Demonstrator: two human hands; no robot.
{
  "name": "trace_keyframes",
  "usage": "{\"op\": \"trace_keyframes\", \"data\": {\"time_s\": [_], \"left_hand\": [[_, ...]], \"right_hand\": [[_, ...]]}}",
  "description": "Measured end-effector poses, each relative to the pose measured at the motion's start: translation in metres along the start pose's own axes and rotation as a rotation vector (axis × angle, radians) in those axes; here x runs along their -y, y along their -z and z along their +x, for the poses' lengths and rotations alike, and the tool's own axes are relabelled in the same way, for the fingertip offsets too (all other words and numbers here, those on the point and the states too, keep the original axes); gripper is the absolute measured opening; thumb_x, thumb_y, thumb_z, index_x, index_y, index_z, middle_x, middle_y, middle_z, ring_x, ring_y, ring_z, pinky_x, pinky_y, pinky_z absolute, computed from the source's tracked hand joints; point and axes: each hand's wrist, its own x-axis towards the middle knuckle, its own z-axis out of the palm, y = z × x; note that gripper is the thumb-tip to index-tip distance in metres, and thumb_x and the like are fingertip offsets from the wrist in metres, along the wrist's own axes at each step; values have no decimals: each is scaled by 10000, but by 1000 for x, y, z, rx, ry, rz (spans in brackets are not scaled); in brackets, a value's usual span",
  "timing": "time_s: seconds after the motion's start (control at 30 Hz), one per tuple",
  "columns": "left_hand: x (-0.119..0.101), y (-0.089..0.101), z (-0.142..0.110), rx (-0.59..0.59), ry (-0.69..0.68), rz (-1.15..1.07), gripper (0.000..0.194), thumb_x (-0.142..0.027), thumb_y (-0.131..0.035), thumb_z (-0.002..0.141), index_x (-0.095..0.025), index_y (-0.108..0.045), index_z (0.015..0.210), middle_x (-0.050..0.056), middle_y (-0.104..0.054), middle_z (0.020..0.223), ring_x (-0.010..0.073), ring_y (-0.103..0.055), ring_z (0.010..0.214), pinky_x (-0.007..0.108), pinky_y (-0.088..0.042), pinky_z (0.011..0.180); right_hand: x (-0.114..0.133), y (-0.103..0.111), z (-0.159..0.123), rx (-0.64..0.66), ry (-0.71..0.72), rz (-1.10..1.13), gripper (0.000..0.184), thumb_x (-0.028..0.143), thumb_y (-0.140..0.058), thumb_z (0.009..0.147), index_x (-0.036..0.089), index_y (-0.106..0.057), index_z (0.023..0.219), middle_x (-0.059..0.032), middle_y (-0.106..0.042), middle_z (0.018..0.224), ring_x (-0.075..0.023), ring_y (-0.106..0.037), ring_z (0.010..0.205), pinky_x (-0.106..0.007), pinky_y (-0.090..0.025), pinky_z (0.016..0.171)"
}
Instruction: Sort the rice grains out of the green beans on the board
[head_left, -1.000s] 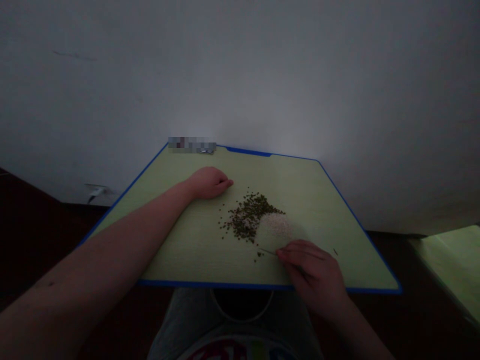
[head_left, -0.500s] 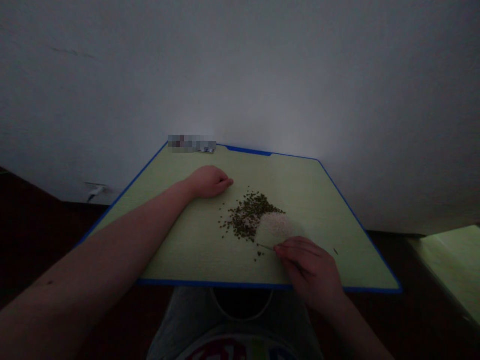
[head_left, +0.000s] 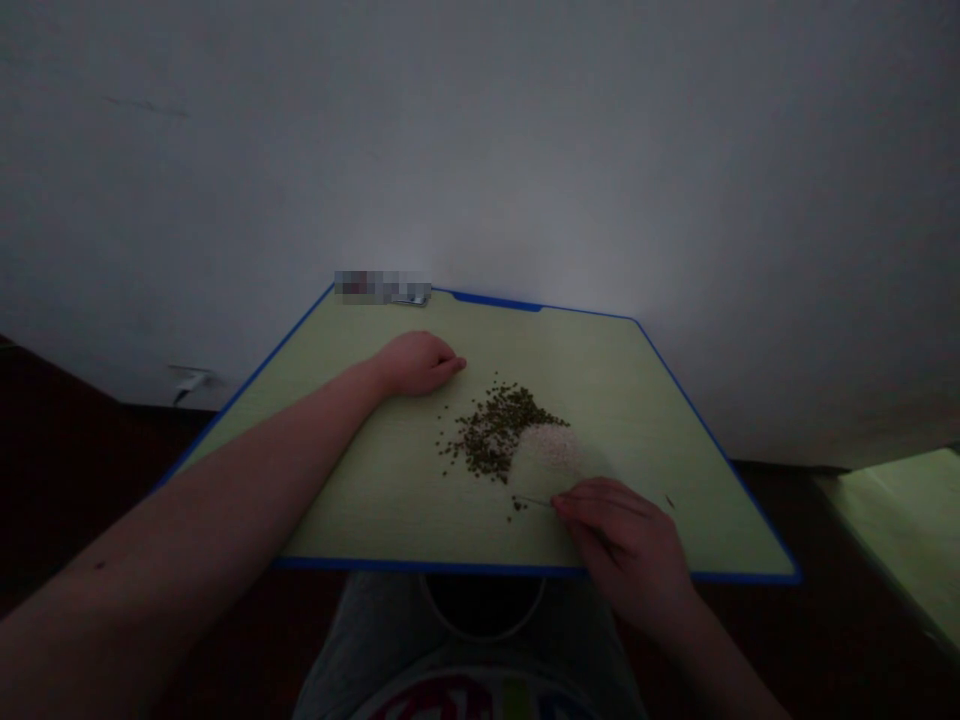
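A pile of small dark green beans [head_left: 496, 432] lies on a pale green desk [head_left: 375, 490] with a blue rim. A small heap of white grains [head_left: 550, 447] touches the pile's right side. My right hand [head_left: 626, 545] rests near the desk's front edge, fingers pinched on a thin stick [head_left: 534, 501] whose tip points left toward a few stray beans [head_left: 516, 507]. My left hand [head_left: 417, 362] lies on the desk to the upper left of the beans, fingers loosely curled in a fist, apparently holding nothing.
A white wall rises right behind the desk. A small blurred object [head_left: 382, 287] sits at the desk's far left corner. One stray bean [head_left: 669, 501] lies right of my right hand. A second green desk [head_left: 911, 525] shows at the right edge. The room is dim.
My right hand with the stick shifted slightly up toward the white grains, then drew back a little. The left hand stayed still.
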Motion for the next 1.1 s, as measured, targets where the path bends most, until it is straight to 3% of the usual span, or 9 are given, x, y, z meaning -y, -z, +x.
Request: {"op": "trace_keyframes", "data": {"time_s": [0.43, 0.77, 1.1], "left_hand": [[-2, 1, 0, 6, -3, 27, 552, -535, -243, 813, -157, -571, 581, 56, -550, 561, 123, -389, 492, 285, -221, 509], [-1, 0, 0, 12, 2, 39, 558, -540, -236, 814, -158, -581, 598, 56, -568, 579, 126, -419, 516, 280, -242, 529], [-1, 0, -1, -2, -12, 48, 550, -526, -235, 818, -162, -571, 581, 54, -562, 569, 125, -418, 503, 281, -233, 509]], "right_hand": [[1, -4, 4, 64, -34, 119, 209, 106, -506, 794, 212, -643, 912, -31, -680, 828, -142, -622, 774, -282, -511, 694], [9, -7, 17, 207, -360, 106, 200, 218, -523, 804, 234, -641, 965, -15, -685, 886, -147, -631, 791, -266, -498, 718], [17, -9, 4, 216, -322, 67, 253, 183, -513, 788, 214, -615, 1018, -44, -683, 896, -163, -640, 760, -276, -522, 660]]}}
